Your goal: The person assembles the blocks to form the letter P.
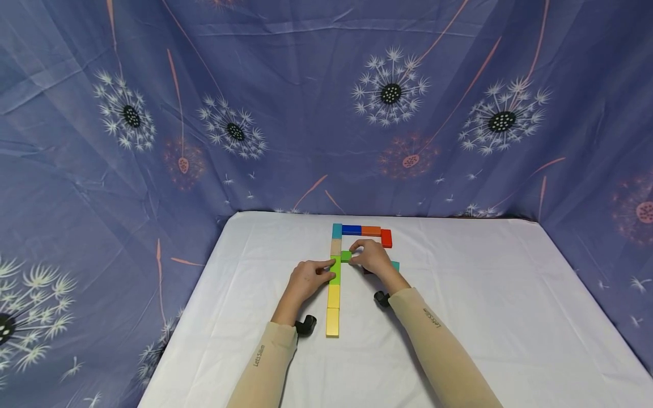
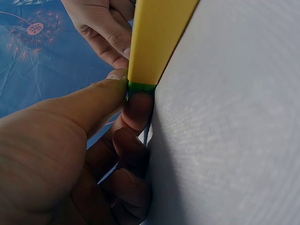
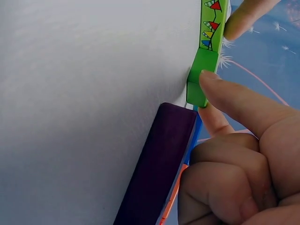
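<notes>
A light green block (image 1: 336, 280) with printed little flags forms part of a straight column of blocks on the white table. My left hand (image 1: 304, 279) holds its left side with thumb and forefinger. On the column's right side, my right hand (image 1: 374, 258) pinches a small green block (image 3: 202, 65), whose end meets the light green one. Below lie two yellow blocks (image 1: 334, 296), end to end; above come a tan block (image 1: 336, 247) and a teal block (image 1: 337, 231). Close to my right hand lies a dark purple block (image 3: 157, 164), mostly hidden by it in the head view.
From the column's top, a blue block (image 1: 352, 230), an orange block (image 1: 371, 231) and a red block (image 1: 386, 238) run rightward. Another teal block (image 1: 395, 265) shows partly behind my right wrist. A patterned blue cloth (image 1: 316, 113) hangs behind the white table (image 1: 484, 306).
</notes>
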`<state>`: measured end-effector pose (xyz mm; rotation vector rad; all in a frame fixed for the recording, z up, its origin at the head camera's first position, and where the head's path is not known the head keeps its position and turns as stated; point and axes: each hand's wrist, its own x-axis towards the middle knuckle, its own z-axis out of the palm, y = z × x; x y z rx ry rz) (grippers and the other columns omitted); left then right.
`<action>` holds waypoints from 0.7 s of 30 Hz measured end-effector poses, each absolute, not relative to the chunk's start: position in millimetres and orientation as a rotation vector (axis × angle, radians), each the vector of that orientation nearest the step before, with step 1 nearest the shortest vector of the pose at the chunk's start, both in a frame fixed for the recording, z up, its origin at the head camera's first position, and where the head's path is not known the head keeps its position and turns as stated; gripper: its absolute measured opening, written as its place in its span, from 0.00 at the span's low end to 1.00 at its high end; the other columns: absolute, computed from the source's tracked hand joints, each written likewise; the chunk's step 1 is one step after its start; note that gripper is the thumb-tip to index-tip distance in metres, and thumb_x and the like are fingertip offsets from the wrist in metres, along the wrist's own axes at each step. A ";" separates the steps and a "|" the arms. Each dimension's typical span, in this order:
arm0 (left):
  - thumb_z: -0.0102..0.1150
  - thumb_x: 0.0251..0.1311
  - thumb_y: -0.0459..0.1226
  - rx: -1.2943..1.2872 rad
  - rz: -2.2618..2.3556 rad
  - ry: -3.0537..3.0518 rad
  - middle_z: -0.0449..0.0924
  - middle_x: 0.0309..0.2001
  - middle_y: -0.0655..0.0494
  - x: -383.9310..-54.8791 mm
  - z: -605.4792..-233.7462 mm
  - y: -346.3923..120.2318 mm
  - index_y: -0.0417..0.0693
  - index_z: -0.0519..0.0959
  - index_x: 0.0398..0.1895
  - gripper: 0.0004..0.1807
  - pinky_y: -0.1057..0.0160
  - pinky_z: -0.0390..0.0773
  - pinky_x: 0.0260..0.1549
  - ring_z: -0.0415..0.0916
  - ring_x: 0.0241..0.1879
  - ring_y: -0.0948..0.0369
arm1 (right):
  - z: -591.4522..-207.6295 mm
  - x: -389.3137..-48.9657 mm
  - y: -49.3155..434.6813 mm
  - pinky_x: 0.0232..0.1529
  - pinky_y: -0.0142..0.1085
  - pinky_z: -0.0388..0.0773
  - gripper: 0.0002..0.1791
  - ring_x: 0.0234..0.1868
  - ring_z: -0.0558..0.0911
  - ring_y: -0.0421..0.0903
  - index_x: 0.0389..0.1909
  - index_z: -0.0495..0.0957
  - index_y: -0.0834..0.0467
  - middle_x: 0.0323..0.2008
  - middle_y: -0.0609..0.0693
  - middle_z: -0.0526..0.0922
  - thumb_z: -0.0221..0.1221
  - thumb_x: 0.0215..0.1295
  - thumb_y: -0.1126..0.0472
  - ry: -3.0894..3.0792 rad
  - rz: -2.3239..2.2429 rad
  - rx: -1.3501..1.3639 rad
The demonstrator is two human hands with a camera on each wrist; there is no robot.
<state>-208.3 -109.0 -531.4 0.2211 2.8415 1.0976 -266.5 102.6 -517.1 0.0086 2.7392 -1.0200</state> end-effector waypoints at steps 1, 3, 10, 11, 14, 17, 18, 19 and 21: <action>0.71 0.66 0.50 0.224 1.101 2.839 0.93 0.45 0.54 -208.2 -531.4 -108.6 0.64 0.86 0.63 0.22 0.53 0.82 0.48 0.85 0.48 0.57 | -517.5 -266.3 103.3 0.67 0.58 0.75 0.16 0.64 0.79 0.58 0.51 0.89 0.51 0.65 0.57 0.84 0.75 0.62 0.57 2.741 -1.013 0.005; 0.71 0.66 0.50 0.230 1.107 2.836 0.93 0.45 0.54 -208.0 -531.6 -108.0 0.64 0.86 0.63 0.22 0.52 0.82 0.48 0.85 0.48 0.56 | -517.5 -265.6 104.7 0.67 0.58 0.75 0.17 0.65 0.79 0.59 0.52 0.88 0.51 0.66 0.58 0.83 0.75 0.62 0.56 2.738 -1.008 0.001; 0.71 0.66 0.50 0.235 1.089 2.839 0.93 0.45 0.55 -209.6 -535.1 -107.7 0.65 0.86 0.64 0.22 0.54 0.81 0.47 0.84 0.45 0.58 | -508.5 -258.8 119.2 0.69 0.60 0.74 0.24 0.70 0.77 0.61 0.60 0.85 0.50 0.71 0.59 0.79 0.74 0.63 0.54 2.703 -1.080 0.013; 0.71 0.66 0.50 0.237 1.089 2.839 0.93 0.45 0.55 -210.0 -535.4 -107.8 0.65 0.86 0.64 0.22 0.55 0.81 0.46 0.84 0.45 0.59 | -506.5 -257.3 123.2 0.68 0.60 0.74 0.24 0.69 0.78 0.61 0.61 0.85 0.51 0.71 0.59 0.79 0.73 0.64 0.54 2.688 -1.105 0.016; 0.71 0.66 0.50 0.234 1.094 2.835 0.92 0.44 0.55 -210.7 -535.2 -108.0 0.64 0.86 0.63 0.22 0.56 0.80 0.44 0.82 0.42 0.60 | -502.0 -252.2 136.8 0.63 0.57 0.78 0.26 0.62 0.81 0.59 0.64 0.83 0.50 0.68 0.60 0.80 0.72 0.66 0.53 2.646 -1.159 0.012; 0.72 0.66 0.50 0.229 1.104 2.833 0.93 0.43 0.54 -210.8 -533.7 -108.4 0.64 0.86 0.63 0.22 0.57 0.79 0.43 0.80 0.40 0.60 | -499.3 -246.1 152.2 0.56 0.52 0.81 0.28 0.55 0.81 0.57 0.67 0.81 0.50 0.65 0.61 0.80 0.71 0.67 0.52 2.609 -1.197 -0.002; 0.72 0.66 0.50 0.227 1.103 2.836 0.92 0.43 0.54 -210.9 -533.3 -108.5 0.64 0.86 0.63 0.22 0.58 0.79 0.43 0.80 0.40 0.60 | -499.3 -244.3 157.3 0.54 0.49 0.81 0.29 0.53 0.80 0.56 0.68 0.80 0.49 0.64 0.61 0.80 0.72 0.67 0.52 2.603 -1.206 -0.005; 0.72 0.65 0.50 0.228 1.101 2.840 0.93 0.43 0.55 -211.1 -533.0 -108.5 0.64 0.86 0.63 0.22 0.58 0.79 0.43 0.80 0.40 0.60 | -499.3 -242.5 162.4 0.51 0.47 0.80 0.29 0.51 0.79 0.55 0.69 0.80 0.49 0.64 0.61 0.80 0.71 0.67 0.52 2.595 -1.214 -0.010; 0.72 0.65 0.50 0.230 1.097 2.848 0.93 0.43 0.55 -211.3 -532.6 -108.4 0.65 0.86 0.63 0.22 0.57 0.79 0.44 0.80 0.40 0.60 | -499.4 -238.8 171.5 0.48 0.43 0.78 0.31 0.48 0.78 0.54 0.70 0.79 0.49 0.62 0.61 0.80 0.71 0.67 0.52 2.586 -1.229 -0.013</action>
